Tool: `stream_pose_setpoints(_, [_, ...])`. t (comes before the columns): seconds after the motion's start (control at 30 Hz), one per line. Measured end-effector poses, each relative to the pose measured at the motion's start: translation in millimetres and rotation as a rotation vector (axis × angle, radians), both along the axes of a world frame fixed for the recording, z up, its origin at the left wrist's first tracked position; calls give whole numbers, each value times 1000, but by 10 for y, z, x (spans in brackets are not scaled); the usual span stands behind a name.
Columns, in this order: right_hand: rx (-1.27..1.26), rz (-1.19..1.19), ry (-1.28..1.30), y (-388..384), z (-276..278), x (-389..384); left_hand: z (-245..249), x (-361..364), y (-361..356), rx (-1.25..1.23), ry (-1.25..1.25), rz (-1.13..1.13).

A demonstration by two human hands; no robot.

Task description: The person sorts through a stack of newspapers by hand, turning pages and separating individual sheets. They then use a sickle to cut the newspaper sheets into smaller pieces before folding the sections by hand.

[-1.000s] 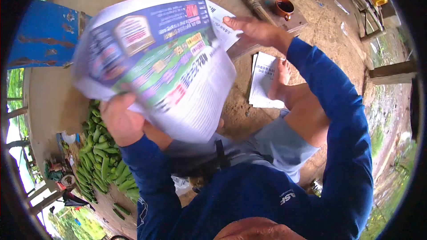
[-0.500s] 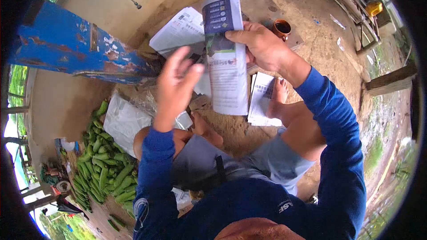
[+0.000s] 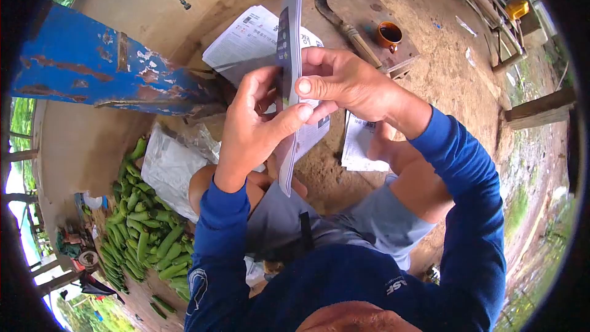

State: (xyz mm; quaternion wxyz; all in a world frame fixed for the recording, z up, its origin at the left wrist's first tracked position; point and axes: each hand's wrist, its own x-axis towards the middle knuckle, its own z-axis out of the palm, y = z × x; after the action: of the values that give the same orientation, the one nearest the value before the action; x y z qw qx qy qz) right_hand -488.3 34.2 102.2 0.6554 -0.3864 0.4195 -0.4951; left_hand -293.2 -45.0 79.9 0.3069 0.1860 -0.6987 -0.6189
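Observation:
A folded newspaper (image 3: 289, 31) stands nearly edge-on between my two hands. My left hand (image 3: 258, 110) grips it from the left, thumb across its edge and fingers behind the fold. From the right, my right hand (image 3: 344, 83) pinches the same edge between thumb and fingers. Behind it, a stack of newspapers (image 3: 243, 40) lies on a low wooden board (image 3: 369, 6). Also on that board are a curved sickle (image 3: 335, 15) with a wooden handle and a brown cup (image 3: 389, 35) of dark liquid. More folded newspaper (image 3: 359, 147) lies beside my foot.
A large heap of green cucumber-like vegetables (image 3: 144, 221) covers the floor at left, beside a white plastic sheet (image 3: 172, 160). A blue, peeling wooden beam (image 3: 92, 64) juts in from the left. Wooden posts (image 3: 541, 110) stand at right.
My left hand has come up and closed on the newspaper. The paper has turned from showing its printed face to nearly edge-on, bringing the sickle into view.

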Motion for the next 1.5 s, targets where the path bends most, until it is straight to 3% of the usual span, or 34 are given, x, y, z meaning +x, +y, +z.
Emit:
stream_pose_setpoints(0.3, [-13, -23, 31, 6, 57, 55, 146, 89, 84, 222, 10, -15])
stream_pose_setpoints(1.5, [-5, -19, 68, 76, 59, 129, -63, 234, 55, 260, -24, -29])
